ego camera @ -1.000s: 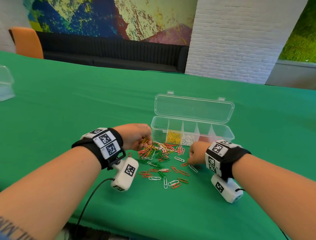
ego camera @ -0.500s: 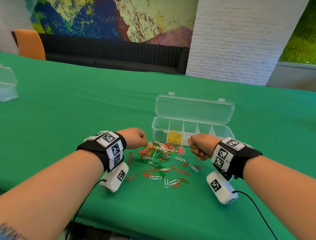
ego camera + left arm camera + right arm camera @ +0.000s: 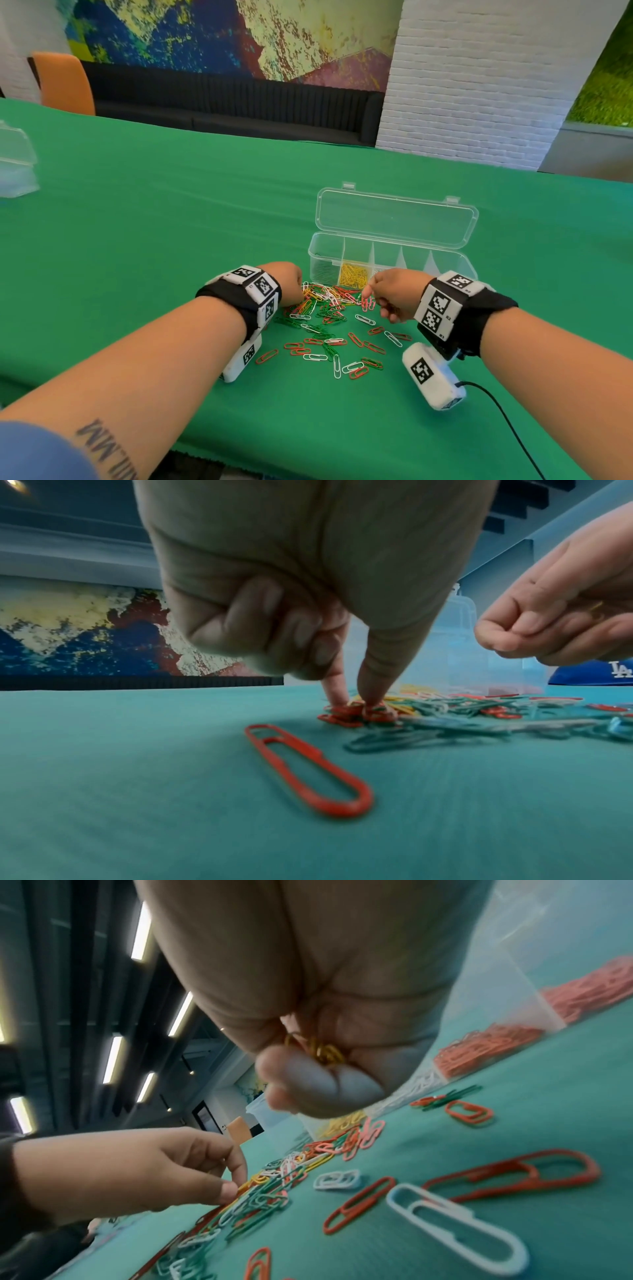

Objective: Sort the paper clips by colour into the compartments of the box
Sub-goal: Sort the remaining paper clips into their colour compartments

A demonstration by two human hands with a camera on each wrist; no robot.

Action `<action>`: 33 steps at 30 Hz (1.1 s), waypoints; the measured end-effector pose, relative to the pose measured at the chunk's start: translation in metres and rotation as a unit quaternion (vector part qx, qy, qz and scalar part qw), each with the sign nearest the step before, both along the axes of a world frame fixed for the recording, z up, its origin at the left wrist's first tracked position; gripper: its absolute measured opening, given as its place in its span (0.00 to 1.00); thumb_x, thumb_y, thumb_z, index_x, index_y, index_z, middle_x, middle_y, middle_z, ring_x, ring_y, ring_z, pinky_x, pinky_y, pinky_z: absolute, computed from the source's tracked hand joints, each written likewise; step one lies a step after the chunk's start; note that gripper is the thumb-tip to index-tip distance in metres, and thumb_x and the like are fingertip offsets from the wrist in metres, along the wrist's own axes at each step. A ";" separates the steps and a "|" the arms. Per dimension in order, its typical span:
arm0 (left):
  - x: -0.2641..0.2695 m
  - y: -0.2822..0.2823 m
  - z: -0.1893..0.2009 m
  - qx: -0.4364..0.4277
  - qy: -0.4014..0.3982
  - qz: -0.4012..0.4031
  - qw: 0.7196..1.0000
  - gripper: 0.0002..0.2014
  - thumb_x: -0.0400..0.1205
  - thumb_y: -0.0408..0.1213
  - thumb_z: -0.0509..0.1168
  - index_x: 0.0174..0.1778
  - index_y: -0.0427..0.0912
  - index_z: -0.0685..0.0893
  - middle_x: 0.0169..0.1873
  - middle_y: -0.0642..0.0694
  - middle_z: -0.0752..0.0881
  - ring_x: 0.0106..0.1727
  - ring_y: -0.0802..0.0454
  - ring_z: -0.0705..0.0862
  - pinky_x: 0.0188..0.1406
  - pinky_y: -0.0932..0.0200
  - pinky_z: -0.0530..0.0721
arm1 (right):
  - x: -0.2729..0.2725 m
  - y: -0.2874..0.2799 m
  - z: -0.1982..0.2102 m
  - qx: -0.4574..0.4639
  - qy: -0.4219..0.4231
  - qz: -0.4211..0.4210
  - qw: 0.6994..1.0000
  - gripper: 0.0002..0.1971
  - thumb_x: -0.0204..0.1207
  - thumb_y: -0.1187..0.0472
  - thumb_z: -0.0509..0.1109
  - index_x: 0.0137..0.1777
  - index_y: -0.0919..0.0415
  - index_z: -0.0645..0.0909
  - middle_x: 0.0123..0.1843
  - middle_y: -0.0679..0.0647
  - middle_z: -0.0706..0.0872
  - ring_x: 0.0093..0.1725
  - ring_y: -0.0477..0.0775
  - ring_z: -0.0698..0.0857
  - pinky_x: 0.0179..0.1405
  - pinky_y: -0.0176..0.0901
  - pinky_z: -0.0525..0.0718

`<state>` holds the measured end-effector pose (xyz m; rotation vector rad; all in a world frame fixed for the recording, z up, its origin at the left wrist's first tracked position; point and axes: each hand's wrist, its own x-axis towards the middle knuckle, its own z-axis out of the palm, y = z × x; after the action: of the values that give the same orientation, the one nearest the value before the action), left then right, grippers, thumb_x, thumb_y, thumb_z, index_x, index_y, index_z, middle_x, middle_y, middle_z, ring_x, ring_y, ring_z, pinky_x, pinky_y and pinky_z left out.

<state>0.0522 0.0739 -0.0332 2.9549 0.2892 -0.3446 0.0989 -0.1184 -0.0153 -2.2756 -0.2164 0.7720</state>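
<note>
A heap of red, green, white and yellow paper clips [image 3: 329, 301] lies on the green table in front of the clear box [image 3: 394, 251], whose lid [image 3: 394, 219] stands open. Its left compartment holds green clips [image 3: 323, 270], the one beside it yellow clips [image 3: 352, 274]. The right wrist view also shows white clips [image 3: 421, 1083] and red clips [image 3: 486, 1047] in it. My left hand [image 3: 354, 704] has thumb and index tips down on clips at the heap's left edge, pinching there. My right hand [image 3: 322, 1074] hovers over the heap's right side, curled round several yellow clips [image 3: 325, 1050].
Loose clips [image 3: 342, 349] are scattered toward me from the heap. A clear plastic container [image 3: 15, 164] sits at the far left of the table. A black cable [image 3: 507, 421] runs off at the right. An orange chair [image 3: 65, 82] and a dark bench stand behind the table.
My right hand has lifted off the loose clips on the table, carrying yellow clips, and now hovers in front of the box. My left hand has lowered its fingertips onto the heap's left edge.
</note>
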 end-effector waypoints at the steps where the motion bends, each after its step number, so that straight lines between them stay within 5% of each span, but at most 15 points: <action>1: 0.002 0.001 -0.001 0.000 -0.002 0.002 1.000 0.09 0.79 0.37 0.61 0.50 0.40 0.83 0.46 0.42 0.85 0.43 0.46 0.79 0.42 0.59 0.77 | 0.000 0.002 0.000 -0.033 -0.032 0.030 0.998 0.15 0.84 0.65 0.51 0.41 0.57 0.77 0.24 0.52 0.71 0.19 0.48 0.71 0.16 0.32 0.68; 7: 0.006 0.002 -0.005 -0.011 -0.003 0.000 1.000 0.03 0.77 0.35 0.62 0.43 0.44 0.80 0.38 0.43 0.79 0.38 0.46 0.75 0.39 0.59 0.75 | 0.000 0.016 0.006 -0.187 -0.225 0.180 0.939 0.10 0.82 0.59 0.60 0.53 0.53 0.83 0.36 0.44 0.77 0.29 0.40 0.73 0.25 0.31 0.68; 10: 0.007 0.002 -0.006 -0.031 -0.007 0.001 0.999 0.02 0.78 0.35 0.60 0.41 0.43 0.77 0.36 0.44 0.75 0.38 0.46 0.72 0.37 0.59 0.73 | 0.005 0.021 0.001 -0.210 -0.259 0.203 0.921 0.08 0.79 0.60 0.65 0.54 0.53 0.84 0.33 0.39 0.73 0.31 0.38 0.72 0.27 0.30 0.67; 15: 0.006 -0.002 0.000 -0.109 -0.042 0.022 0.993 0.09 0.82 0.37 0.55 0.36 0.42 0.70 0.32 0.45 0.71 0.33 0.49 0.69 0.31 0.60 0.67 | 0.006 0.025 -0.002 -0.242 -0.273 0.230 0.902 0.11 0.77 0.62 0.66 0.57 0.52 0.83 0.38 0.41 0.72 0.44 0.47 0.74 0.37 0.32 0.71; 19: 0.009 -0.001 0.006 -0.225 -0.116 0.053 0.966 0.14 0.84 0.33 0.50 0.31 0.43 0.64 0.31 0.47 0.67 0.39 0.47 0.68 0.35 0.56 0.67 | 0.006 0.026 -0.002 -0.244 -0.277 0.234 0.899 0.10 0.78 0.61 0.66 0.56 0.53 0.84 0.46 0.46 0.78 0.46 0.47 0.75 0.45 0.35 0.72; 22: 0.008 -0.002 0.010 -0.293 -0.141 0.059 0.944 0.14 0.82 0.28 0.49 0.30 0.42 0.61 0.30 0.45 0.65 0.35 0.48 0.65 0.34 0.54 0.63 | 0.005 0.026 -0.002 -0.241 -0.287 0.244 0.894 0.07 0.78 0.59 0.67 0.53 0.53 0.84 0.48 0.48 0.80 0.47 0.48 0.77 0.47 0.35 0.72; 27: 0.006 -0.007 0.012 -0.345 -0.088 0.063 0.932 0.10 0.82 0.29 0.49 0.36 0.41 0.70 0.35 0.44 0.80 0.30 0.53 0.78 0.27 0.61 0.71 | 0.005 0.026 -0.004 -0.245 -0.300 0.265 0.883 0.06 0.77 0.59 0.68 0.51 0.53 0.84 0.56 0.50 0.85 0.50 0.49 0.79 0.49 0.35 0.72; 33: 0.003 -0.008 0.015 -0.341 -0.046 0.066 0.937 0.10 0.83 0.32 0.47 0.37 0.44 0.67 0.33 0.45 0.80 0.25 0.55 0.79 0.20 0.65 0.66 | 0.003 0.031 -0.003 -0.280 -0.297 0.267 0.873 0.12 0.79 0.62 0.61 0.55 0.59 0.84 0.56 0.56 0.86 0.55 0.56 0.83 0.52 0.40 0.77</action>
<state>0.0553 0.0662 -0.0183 2.2472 0.2815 -0.2252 0.1018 -0.0878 -0.0184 -3.0160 -1.0679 0.3794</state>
